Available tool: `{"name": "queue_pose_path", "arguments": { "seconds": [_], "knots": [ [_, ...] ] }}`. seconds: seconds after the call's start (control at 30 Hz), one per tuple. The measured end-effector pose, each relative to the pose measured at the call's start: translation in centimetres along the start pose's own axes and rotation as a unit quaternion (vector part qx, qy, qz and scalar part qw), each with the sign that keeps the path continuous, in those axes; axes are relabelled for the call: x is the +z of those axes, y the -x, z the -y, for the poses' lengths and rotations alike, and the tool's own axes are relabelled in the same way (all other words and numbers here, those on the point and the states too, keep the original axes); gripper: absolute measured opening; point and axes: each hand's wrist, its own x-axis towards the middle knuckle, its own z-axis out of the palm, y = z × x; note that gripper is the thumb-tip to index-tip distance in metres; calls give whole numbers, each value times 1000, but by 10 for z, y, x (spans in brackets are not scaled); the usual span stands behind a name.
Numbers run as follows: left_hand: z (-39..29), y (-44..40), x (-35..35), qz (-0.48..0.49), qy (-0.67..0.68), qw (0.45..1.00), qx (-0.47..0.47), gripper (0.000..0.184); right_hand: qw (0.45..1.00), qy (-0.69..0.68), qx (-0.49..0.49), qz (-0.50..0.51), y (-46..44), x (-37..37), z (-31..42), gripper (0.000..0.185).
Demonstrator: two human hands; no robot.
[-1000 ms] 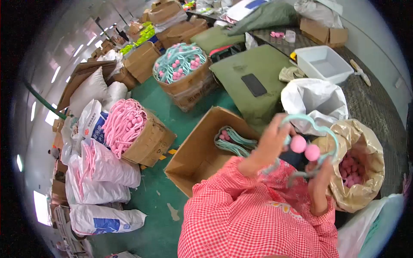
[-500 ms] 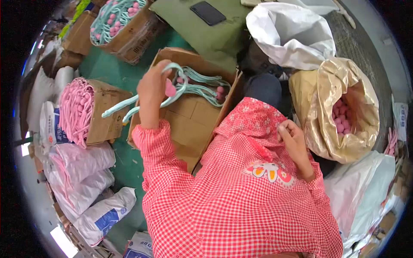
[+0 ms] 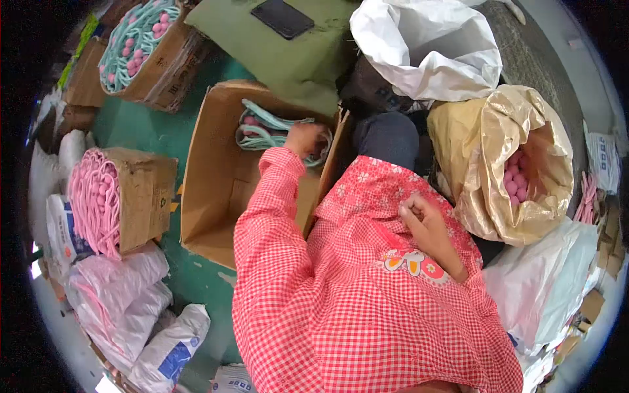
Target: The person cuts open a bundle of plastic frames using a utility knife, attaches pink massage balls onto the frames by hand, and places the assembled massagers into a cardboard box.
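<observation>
My left hand [image 3: 306, 139] reaches into an open cardboard box [image 3: 213, 164], closed on a mint-green cord at the right end of a small pile. Its fingertips are shadowed and partly blurred. The mint-green cords [image 3: 259, 141] lie folded against the box's far side, with pink balls [image 3: 250, 122] among them. My right hand [image 3: 429, 229] hovers above the lap of the red checked smock [image 3: 354, 288]. Its fingers are curled in, thumb against the index finger, and nothing shows between them.
A carton of mint cords [image 3: 141, 49] stands far left, and a carton of pink cords [image 3: 98, 203] below it. On the right, a gold sack [image 3: 472, 177] holds pink balls. Behind is a white sack [image 3: 452, 72]. A phone [image 3: 282, 18] rests on green cloth [image 3: 262, 56].
My left hand has moved right and down into the box, and the looped cord it held above the box is now inside. My right hand stays near the lap. The view has shifted slightly.
</observation>
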Motion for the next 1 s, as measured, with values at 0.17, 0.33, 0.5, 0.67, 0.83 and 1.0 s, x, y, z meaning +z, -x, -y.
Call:
{"name": "queue_pose_path", "arguments": {
  "seconds": [0.17, 0.33, 0.5, 0.67, 0.83, 1.0],
  "knots": [
    [-12, -8, 42, -268, -14, 950, -158, 46, 1000, 7, 22, -14, 0, -6, -8, 10],
    [0, 22, 104, -335, 141, 843, -397, 36, 999, 2, 21, -27, -3, -9, -15, 10],
    [0, 77, 146, -150, 226, 929, -253, 36, 1000, -14, 10, -9, 5, -15, 8, 10],
    [15, 65, 171, -130, 622, 723, -269, 43, 987, 34, -159, -17, 87, -79, 110, 8],
    [10, 42, 101, -174, 725, 468, -473, 28, 696, 310, -185, -621, 237, -178, 121, 35],
    [14, 19, 89, -363, 709, 510, -324, 11, 573, 574, 151, -566, 333, -292, -3, 23]
  ]
}}
